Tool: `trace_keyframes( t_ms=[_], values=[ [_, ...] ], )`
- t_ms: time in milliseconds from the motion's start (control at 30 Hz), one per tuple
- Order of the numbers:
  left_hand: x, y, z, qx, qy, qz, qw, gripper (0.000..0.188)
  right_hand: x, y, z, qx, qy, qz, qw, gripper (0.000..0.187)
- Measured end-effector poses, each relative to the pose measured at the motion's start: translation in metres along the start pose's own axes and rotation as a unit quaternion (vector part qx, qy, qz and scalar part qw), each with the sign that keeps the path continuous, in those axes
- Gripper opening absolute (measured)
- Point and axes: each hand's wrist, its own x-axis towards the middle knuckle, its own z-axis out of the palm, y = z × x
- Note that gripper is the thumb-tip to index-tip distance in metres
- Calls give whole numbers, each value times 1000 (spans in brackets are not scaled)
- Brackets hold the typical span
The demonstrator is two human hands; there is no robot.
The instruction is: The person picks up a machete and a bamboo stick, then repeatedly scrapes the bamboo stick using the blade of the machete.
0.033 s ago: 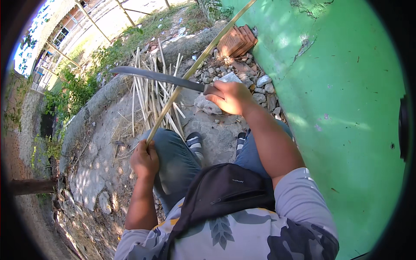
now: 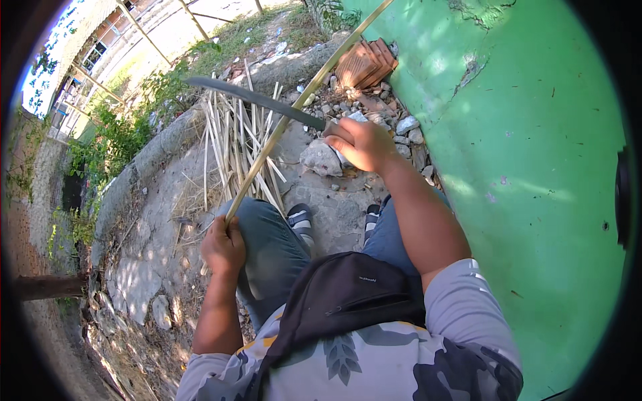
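Head view: left hand (image 2: 224, 246) clamps the long cane (image 2: 294, 110) steady over the knee, while right hand (image 2: 361, 144) grips the machete (image 2: 257, 100), blade laid across it.

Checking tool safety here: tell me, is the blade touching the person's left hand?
No. The machete blade is gripped by the right hand, apart from the left hand, which holds the bamboo stick.

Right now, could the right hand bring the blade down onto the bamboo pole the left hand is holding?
Probably yes. The right hand holds the long knife across the bamboo pole, which the left hand grips low down; nothing shows between them.
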Motion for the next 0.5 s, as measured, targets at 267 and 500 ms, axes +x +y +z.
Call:
trace_keyframes(
  t_ms=[267,500],
  values=[
    [2,2,6,-37,20,8,999,21,-8,-11,21,-55,50,-107,991,44],
    [0,-2,3,-93,-24,-60,994,28,9,-10,17,-44,82,-211,973,41]
  ],
)
